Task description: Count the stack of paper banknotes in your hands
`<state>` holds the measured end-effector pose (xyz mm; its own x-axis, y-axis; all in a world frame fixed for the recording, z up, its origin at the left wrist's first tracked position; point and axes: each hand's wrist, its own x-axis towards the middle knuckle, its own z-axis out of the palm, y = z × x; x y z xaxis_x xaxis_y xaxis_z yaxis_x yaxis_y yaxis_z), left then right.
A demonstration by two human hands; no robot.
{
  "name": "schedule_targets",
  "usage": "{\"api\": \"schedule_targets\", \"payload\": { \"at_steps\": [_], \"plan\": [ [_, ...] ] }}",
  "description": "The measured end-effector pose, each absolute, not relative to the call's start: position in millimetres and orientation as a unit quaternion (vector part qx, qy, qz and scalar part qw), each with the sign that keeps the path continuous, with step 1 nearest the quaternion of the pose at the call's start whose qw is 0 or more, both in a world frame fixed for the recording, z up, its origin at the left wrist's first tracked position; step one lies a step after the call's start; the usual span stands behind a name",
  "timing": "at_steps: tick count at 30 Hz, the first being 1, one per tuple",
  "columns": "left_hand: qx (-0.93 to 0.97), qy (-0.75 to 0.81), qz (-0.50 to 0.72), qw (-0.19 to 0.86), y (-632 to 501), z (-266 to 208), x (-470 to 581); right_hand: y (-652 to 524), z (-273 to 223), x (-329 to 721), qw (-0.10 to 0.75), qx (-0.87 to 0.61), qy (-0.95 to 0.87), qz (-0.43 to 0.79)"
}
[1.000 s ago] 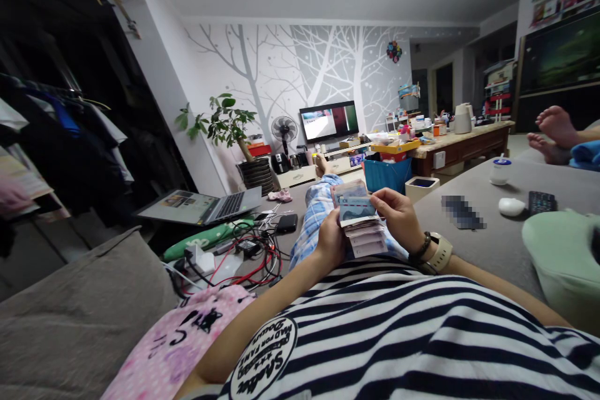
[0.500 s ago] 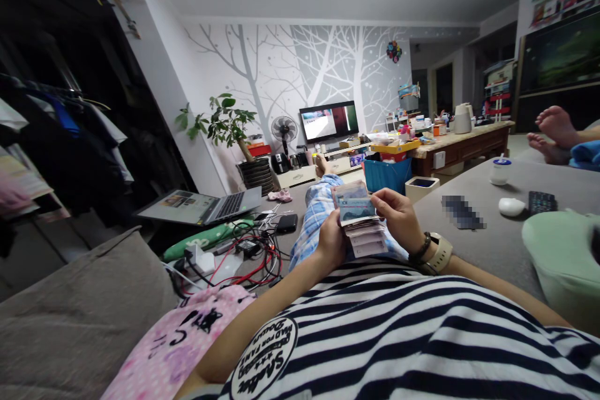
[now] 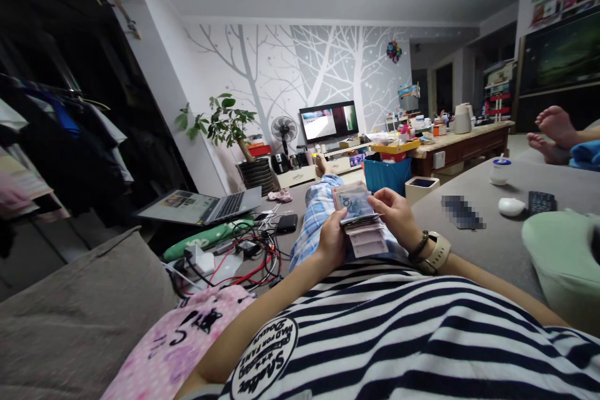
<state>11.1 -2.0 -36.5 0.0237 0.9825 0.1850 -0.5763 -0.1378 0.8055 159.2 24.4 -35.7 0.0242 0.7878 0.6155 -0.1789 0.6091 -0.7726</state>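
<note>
A stack of banknotes (image 3: 357, 203) is held upright above my lap, a bluish note facing me at the front. My left hand (image 3: 332, 239) is closed around the stack's left side, thumb over the front. Several folded-down notes (image 3: 369, 242) hang toward me below that thumb. At the right edge of the bluish note, my right hand (image 3: 396, 215) is closed in a pinch, thumb and forefinger at the note's corner. A light watch and a dark bracelet are on my right wrist.
Left of my legs are an open laptop (image 3: 187, 206), tangled cables (image 3: 262, 256) and a black power bank-like box (image 3: 287, 223). On the right lie a white mouse (image 3: 512, 207), a remote (image 3: 542, 202), a lidded cup (image 3: 500, 171) and a green cushion (image 3: 553, 250). Another person's feet (image 3: 555, 131) show beyond.
The greenish note that faced me has been turned down toward me, and a bluish note now shows at the front. My right hand has shifted slightly left.
</note>
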Motion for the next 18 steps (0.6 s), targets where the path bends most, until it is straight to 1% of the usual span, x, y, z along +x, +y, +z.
{"api": "schedule_targets", "payload": {
  "at_steps": [5,10,15,18],
  "plan": [
    [0.395,0.27,0.636,0.605,-3,-36,11,28,-38,160,0.659,-0.252,-0.62,0.343],
    [0.371,0.279,0.654,0.598,-1,-34,12,26,-38,160,0.66,-0.25,-0.624,0.336],
    [0.362,0.253,0.622,0.647,-1,-31,14,18,-36,161,0.668,-0.232,-0.638,0.304],
    [0.364,0.245,0.614,0.656,-3,-30,14,16,-35,161,0.67,-0.223,-0.644,0.294]
  ]
}}
